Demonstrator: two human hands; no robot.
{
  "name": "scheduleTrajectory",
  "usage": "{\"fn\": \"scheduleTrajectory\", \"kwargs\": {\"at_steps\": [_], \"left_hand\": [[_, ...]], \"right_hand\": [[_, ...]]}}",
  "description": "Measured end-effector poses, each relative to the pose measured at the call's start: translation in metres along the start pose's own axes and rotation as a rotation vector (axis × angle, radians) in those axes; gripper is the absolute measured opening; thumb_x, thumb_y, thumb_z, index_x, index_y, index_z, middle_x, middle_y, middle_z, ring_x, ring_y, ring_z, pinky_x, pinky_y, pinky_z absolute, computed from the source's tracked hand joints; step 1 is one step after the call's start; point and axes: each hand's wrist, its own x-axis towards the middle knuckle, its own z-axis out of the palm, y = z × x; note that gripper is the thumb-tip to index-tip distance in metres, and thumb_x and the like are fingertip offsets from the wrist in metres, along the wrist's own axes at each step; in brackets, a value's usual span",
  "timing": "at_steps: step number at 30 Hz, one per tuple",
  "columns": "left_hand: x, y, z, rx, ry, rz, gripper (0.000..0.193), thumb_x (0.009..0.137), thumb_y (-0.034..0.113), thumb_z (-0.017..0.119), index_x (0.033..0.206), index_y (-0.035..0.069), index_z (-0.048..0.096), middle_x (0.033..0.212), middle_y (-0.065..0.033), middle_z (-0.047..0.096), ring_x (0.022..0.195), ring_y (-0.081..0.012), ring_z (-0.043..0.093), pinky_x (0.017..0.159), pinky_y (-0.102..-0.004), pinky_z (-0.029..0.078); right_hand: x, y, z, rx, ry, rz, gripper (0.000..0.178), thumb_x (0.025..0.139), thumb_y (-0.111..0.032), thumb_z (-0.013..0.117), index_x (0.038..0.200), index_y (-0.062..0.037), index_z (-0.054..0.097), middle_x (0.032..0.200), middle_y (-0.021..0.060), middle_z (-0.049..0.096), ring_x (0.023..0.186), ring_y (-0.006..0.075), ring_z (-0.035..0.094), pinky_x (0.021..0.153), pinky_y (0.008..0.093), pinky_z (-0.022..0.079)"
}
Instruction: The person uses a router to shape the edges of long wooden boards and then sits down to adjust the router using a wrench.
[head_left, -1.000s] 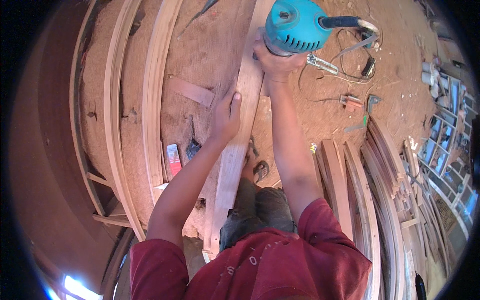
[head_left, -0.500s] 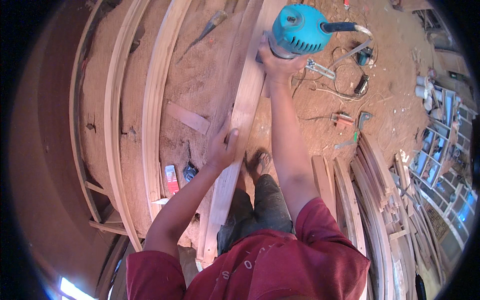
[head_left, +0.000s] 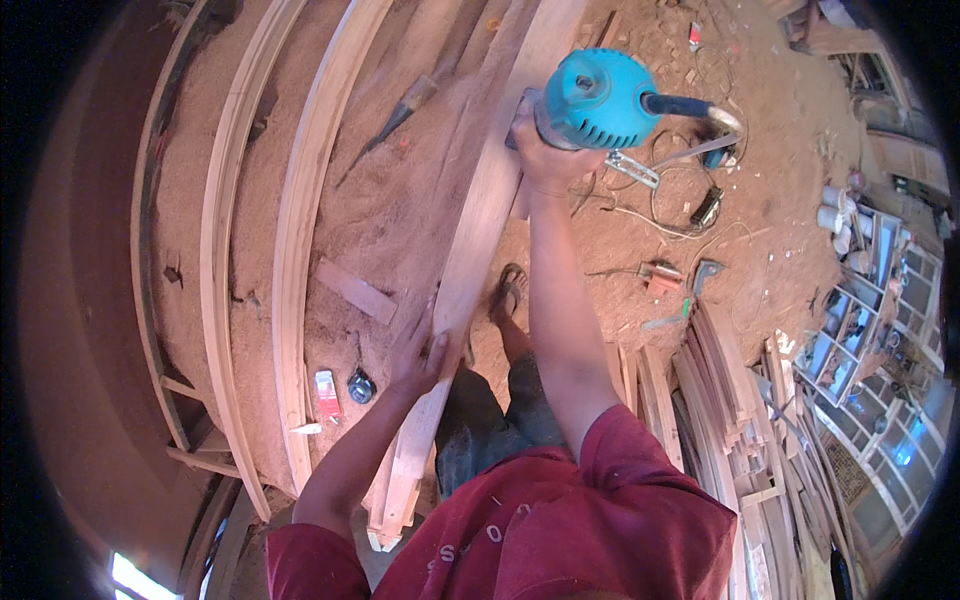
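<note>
Flanked on the left by long pale strips (head_left: 290, 230), running roughly alongside the plank (head_left: 480, 230). Has, on the sawdust between strips and plank, a pointed tool (head_left: 405, 110) lying aslant, a flat offcut (head_left: 355, 290), a dark tape measure (head_left: 361, 387) and, just beside that, a red-and-white box (head_left: 327, 395). Faces, on the right, a dusty floor (head_left: 780, 250) scattered with a black block (head_left: 706, 208), an orange tool (head_left: 660, 278) and a grey angled piece (head_left: 706, 272), all well apart from the plank. Bordered at lower right by a stack (head_left: 715, 380) of timber, and beyond it by a cluttered rack (head_left: 860, 330), too small to make out in detail. Stands with a sandalled foot (head_left: 510, 290) near the plank's right edge. Crowded beside the right wrist by a slotted metal guide (head_left: 632, 169); trailed from the router (head_left: 600, 98) by a thick cord (head_left: 690, 107) curving rightward, off the plank.

Grips the blue router in the right hand (head_left: 552, 165), with fingers wrapped around the lower body, over the plank's right side. Rests the left hand (head_left: 415, 352) against the plank's left edge, nearer the waist, with thumb on the upper face and fingers along the side; cannot tell whether clenched.
</note>
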Motion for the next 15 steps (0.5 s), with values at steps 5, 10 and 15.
{"fn": "scheduleTrajectory", "kwargs": {"at_steps": [5,10,15], "left_hand": [[0.001,0.002,-0.001,0.032,0.001,-0.013,0.057,0.092,0.022,0.063,0.140,-0.005,0.047,0.137,-0.0272,0.054,0.120,-0.0426,0.057,0.101,-0.0437,0.046],[0.007,0.013,-0.005,0.078,0.016,0.017,0.057,0.090,0.019,0.064,0.139,-0.005,0.048,0.134,-0.0269,0.055,0.114,-0.0437,0.059,0.096,-0.0446,0.048],[0.005,0.012,-0.005,0.079,0.002,-0.006,0.057,0.088,0.017,0.064,0.138,-0.005,0.048,0.134,-0.0257,0.056,0.114,-0.0421,0.060,0.095,-0.0439,0.049]], "right_hand": [[0.021,0.019,0.013,-0.045,0.042,-0.043,0.080,0.063,-0.026,0.090,0.124,0.0043,0.048,0.110,0.0130,0.063,0.098,0.0237,0.063,0.090,0.0368,0.051],[0.044,0.032,0.024,-0.029,0.035,-0.015,0.088,0.062,-0.029,0.090,0.128,0.0053,0.043,0.115,0.0147,0.061,0.101,0.0262,0.062,0.092,0.0390,0.050],[0.064,0.048,0.033,-0.132,0.026,-0.021,0.088,0.063,-0.031,0.089,0.128,0.0051,0.043,0.118,0.0168,0.059,0.105,0.0292,0.060,0.096,0.0403,0.048]]}}
